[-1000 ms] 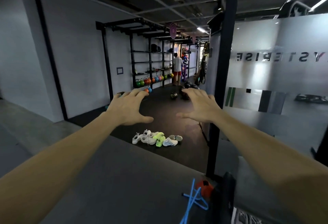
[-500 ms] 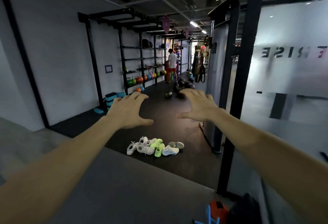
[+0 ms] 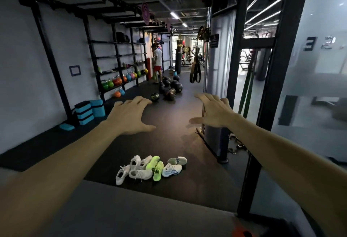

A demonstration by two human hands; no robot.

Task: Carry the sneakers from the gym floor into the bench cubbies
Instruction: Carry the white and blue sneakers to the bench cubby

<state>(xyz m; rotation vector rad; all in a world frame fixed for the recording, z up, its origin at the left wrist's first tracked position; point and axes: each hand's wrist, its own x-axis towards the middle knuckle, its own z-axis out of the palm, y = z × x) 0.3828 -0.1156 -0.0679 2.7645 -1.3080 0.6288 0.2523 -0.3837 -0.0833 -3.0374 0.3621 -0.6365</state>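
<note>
The fingers [image 3: 135, 101] of the left hand [image 3: 129, 116] are spread and hold nothing; the right hand [image 3: 214, 111] is likewise splayed and empty, both stretched forward as before. The sneakers [image 3: 152, 168] lie heaped on the dark gym floor [image 3: 169, 137], now lower and larger in view than a second ago. The medicine balls [image 3: 170, 89] and kettlebell rack [image 3: 116, 82] have drawn nearer, and the grey machine column [image 3: 218, 86] now stands beside the right hand.

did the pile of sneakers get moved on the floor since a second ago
No. The sneakers lie in the same cluster just beyond the edge of the black mat; only the camera has come closer. Both hands hold nothing.
</note>
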